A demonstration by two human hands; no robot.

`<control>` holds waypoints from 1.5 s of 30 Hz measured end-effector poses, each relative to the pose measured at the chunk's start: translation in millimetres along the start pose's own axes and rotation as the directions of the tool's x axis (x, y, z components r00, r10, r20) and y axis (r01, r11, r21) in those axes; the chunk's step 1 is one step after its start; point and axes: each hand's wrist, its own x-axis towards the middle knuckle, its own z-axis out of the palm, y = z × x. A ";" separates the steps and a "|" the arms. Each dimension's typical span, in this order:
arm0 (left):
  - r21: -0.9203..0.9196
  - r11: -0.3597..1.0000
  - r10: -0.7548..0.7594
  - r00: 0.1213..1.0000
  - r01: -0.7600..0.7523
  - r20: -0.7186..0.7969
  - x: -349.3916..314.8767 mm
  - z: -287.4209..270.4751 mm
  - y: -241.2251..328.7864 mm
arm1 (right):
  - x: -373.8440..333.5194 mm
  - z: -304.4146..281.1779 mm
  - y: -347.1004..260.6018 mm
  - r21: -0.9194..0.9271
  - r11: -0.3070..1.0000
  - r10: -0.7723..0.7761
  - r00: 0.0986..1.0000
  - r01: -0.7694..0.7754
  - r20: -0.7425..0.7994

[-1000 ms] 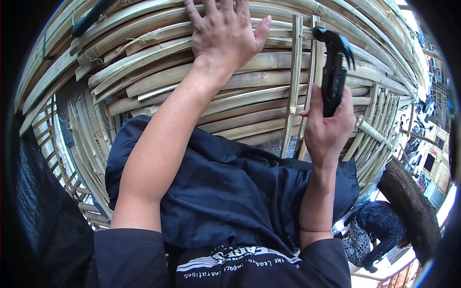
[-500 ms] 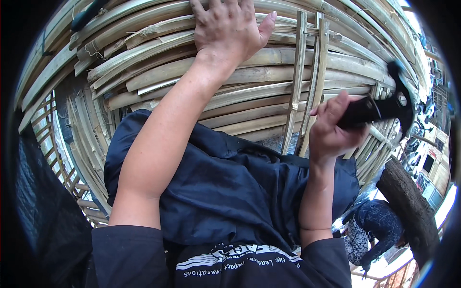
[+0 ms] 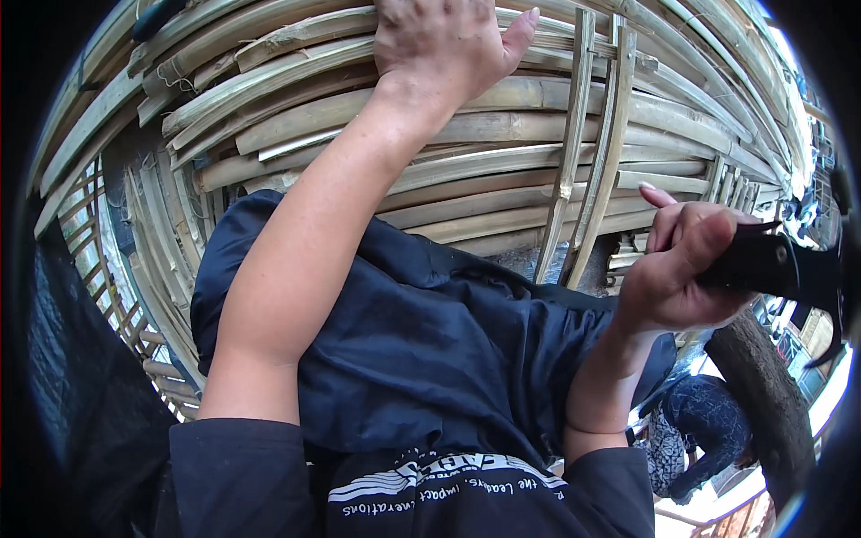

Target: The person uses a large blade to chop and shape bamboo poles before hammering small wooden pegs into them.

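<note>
My left hand (image 3: 439, 43) lies on the stack of split bamboo slats (image 3: 511, 125) at the top of the view. Its thumb is stretched out to the right, and the fingertips run past the upper edge. Over on the right, my right hand (image 3: 686, 264) is closed round the black handle of a hammer (image 3: 812, 269), raised clear of the slats. The hammer's dark curved head reaches the right rim, where it is partly lost in shadow. Two narrow bamboo strips (image 3: 567, 148) stand upright across the slats, between my hands.
Dark blue cloth (image 3: 430, 341) covers my lap, close against the slats. A thick tree trunk (image 3: 767, 394) leans at the lower right, with another person (image 3: 704, 426) bent over beside it. A dark sheet (image 3: 81, 359) hangs at the left, next to a bamboo lattice (image 3: 94, 260).
My right hand has swung the hammer outward to the right, toward the rim. My left hand stays on the slats, slightly higher and further right in the picture.
</note>
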 end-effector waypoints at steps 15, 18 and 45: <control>-0.055 0.998 -0.007 1.000 0.007 0.009 8.6 -3.5 1.0 | -4.6 5.9 30.3 -0.405 0.899 0.292 0.919 -0.168 0.266; 0.010 1.000 0.007 0.999 -0.007 -0.035 7.0 -1.5 2.6 | -8.4 4.1 9.1 0.089 0.994 0.058 0.997 -0.062 0.046; -0.045 0.999 0.011 0.996 -0.015 -0.087 6.3 3.7 0.3 | -3.9 0.0 7.1 0.010 0.990 0.139 0.990 -0.139 0.039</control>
